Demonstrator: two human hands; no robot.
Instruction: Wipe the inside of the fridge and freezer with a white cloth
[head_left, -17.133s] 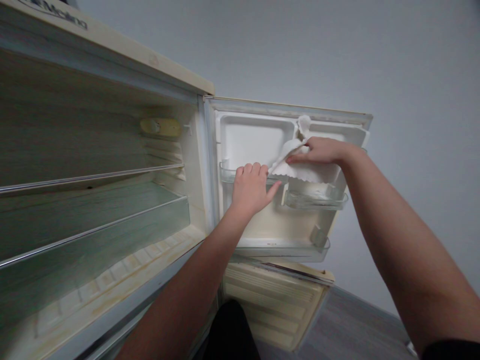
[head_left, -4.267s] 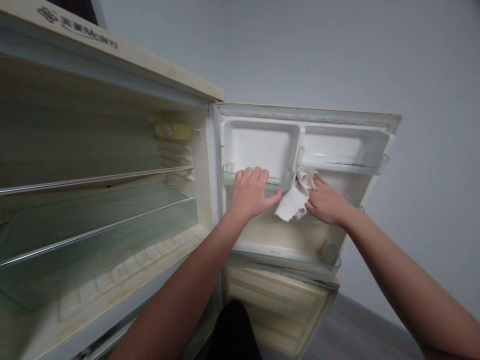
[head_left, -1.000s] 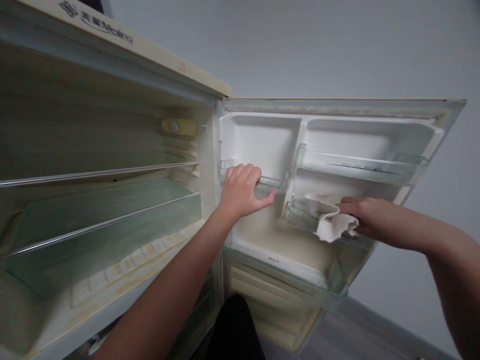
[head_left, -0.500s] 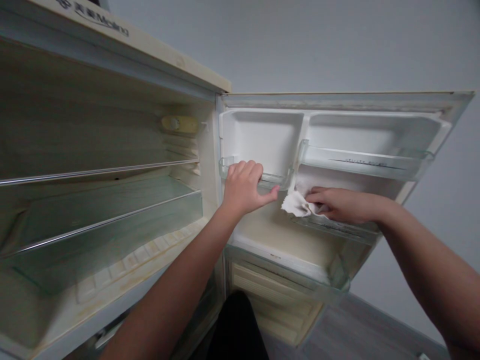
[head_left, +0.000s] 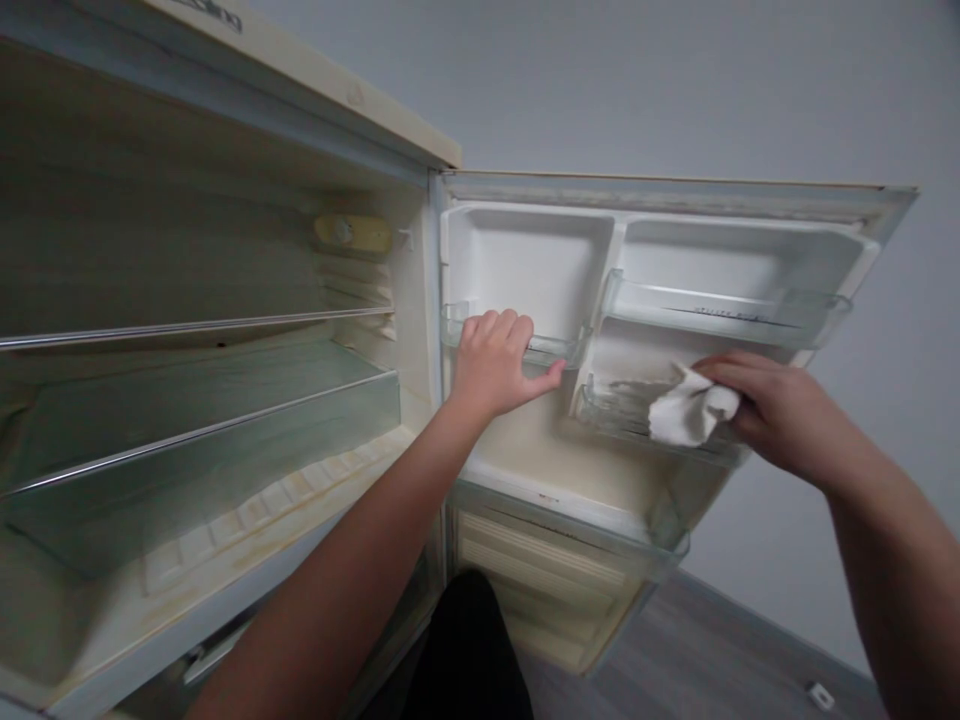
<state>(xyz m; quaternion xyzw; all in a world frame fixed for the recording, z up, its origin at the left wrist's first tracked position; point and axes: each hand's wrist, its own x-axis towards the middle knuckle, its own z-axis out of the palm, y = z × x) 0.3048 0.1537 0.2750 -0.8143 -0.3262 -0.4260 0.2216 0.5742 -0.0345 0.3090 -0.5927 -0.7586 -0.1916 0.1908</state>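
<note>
My left hand point(head_left: 495, 362) has its fingers curled over the front rim of the small clear door shelf point(head_left: 551, 348), with the thumb stretched to the right. In my right hand point(head_left: 780, 405) is a crumpled white cloth point(head_left: 691, 408), pinched between thumb and fingers. The cloth hangs in front of the middle right door shelf point(head_left: 615, 412); whether it touches the shelf I cannot tell. Both shelves belong to the wide-open refrigerator door point(head_left: 540, 250).
The refrigerator cabinet point(head_left: 416, 270) stands open on the left, with a glass shelf and a clear drawer point(head_left: 247, 440) inside. Below the door's upper shelves is a deep clear bin point(head_left: 570, 515). A dark-clothed knee point(head_left: 469, 640) is under my arms. A small white object point(head_left: 820, 695) lies on the floor.
My right hand has drawn the cloth to the right along the middle right door shelf and out from it. My left hand keeps its place on the small shelf. The view has shifted slightly.
</note>
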